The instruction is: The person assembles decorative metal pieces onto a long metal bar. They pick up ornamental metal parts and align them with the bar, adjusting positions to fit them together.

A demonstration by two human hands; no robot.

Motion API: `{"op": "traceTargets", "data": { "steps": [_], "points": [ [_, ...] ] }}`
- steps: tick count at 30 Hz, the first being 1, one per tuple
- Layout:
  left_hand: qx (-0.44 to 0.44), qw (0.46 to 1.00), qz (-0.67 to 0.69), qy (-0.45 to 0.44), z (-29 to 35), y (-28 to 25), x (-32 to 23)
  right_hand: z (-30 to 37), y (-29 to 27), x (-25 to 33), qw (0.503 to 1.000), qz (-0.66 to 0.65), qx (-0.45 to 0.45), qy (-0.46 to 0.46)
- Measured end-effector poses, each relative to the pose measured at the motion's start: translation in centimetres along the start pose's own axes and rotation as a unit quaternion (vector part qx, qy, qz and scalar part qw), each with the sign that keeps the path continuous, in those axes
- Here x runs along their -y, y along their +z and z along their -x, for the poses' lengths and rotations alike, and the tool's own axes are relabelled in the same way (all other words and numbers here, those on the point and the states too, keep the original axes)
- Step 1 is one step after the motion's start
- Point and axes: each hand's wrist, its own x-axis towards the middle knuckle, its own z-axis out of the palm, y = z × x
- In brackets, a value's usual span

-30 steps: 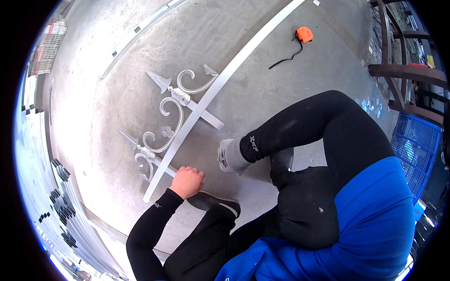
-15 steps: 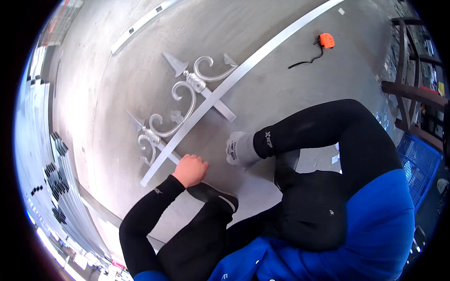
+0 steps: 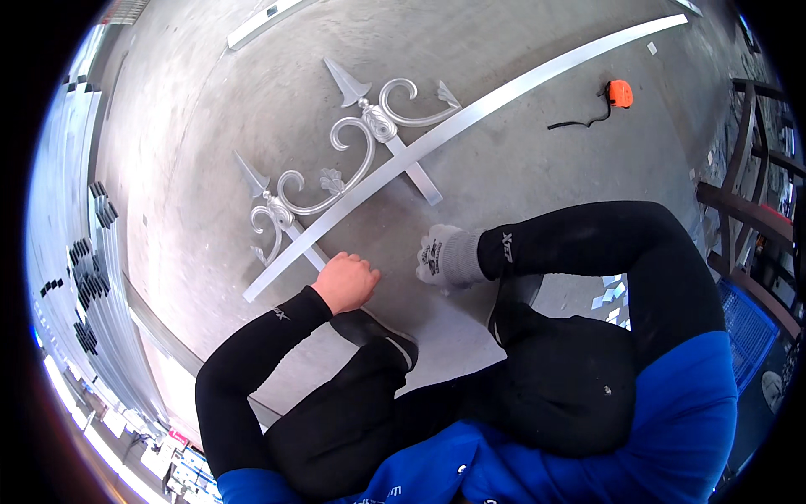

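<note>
A long silver metal bar (image 3: 504, 88) lies slantwise across ornamental fence pickets on the floor. The nearer-left picket (image 3: 278, 210) and the farther picket (image 3: 379, 122) each carry a spear point, scrolls and a short stem crossing under the bar. My bare left hand (image 3: 347, 281) is closed at the stem's end of the left picket; its fingers hide that end, and I cannot see whether they grip it. My right hand (image 3: 442, 256), in a grey glove, has curled fingers and rests apart from the bar, low over the floor; whatever it may hold is hidden.
An orange tape measure (image 3: 620, 94) with a black strap lies beyond the bar. Stacked silver profiles (image 3: 117, 277) line the left side. A dark metal frame (image 3: 747, 202) and a blue crate (image 3: 745, 332) stand at right. Another metal bar (image 3: 264, 21) lies at the far left.
The view has shifted, so the pickets, bar and tape measure sit further right in the picture. Both hands stay closed in nearly the same places beside the pickets.
</note>
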Motion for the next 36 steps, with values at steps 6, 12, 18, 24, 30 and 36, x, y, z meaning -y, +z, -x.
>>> {"op": "traceTargets", "data": {
  "steps": [6, 12, 18, 24, 30, 36],
  "points": [
    [-0.003, 1.0, -0.004, 0.004, 0.07, -0.05, -0.02, 0.04, 0.04, -0.11, 1.0, -0.014, -0.008, 0.001],
    [-0.01, 1.0, -0.006, 0.004, 0.05, 0.04, -0.01, -0.02, 0.1, -0.1, 1.0, -0.01, -0.005, -0.003],
    [-0.002, 1.0, 0.003, 0.004, 0.04, -0.24, 0.04, 0.0, 0.07, -0.14, 1.0, -0.011, -0.008, -0.003],
    [-0.008, 1.0, 0.009, 0.001, 0.1, -0.31, 0.06, 0.29, 0.0, -0.16, 1.0, -0.015, -0.02, -0.009],
    [0.026, 0.999, 0.02, -0.011, 0.11, -0.53, 0.02, 0.08, 0.37, -0.2, 0.999, -0.015, -0.031, -0.007],
    [0.011, 1.0, 0.021, -0.003, -0.03, -0.52, 0.05, 0.19, 0.28, -0.21, 0.999, -0.014, -0.033, -0.008]
  ]
}}
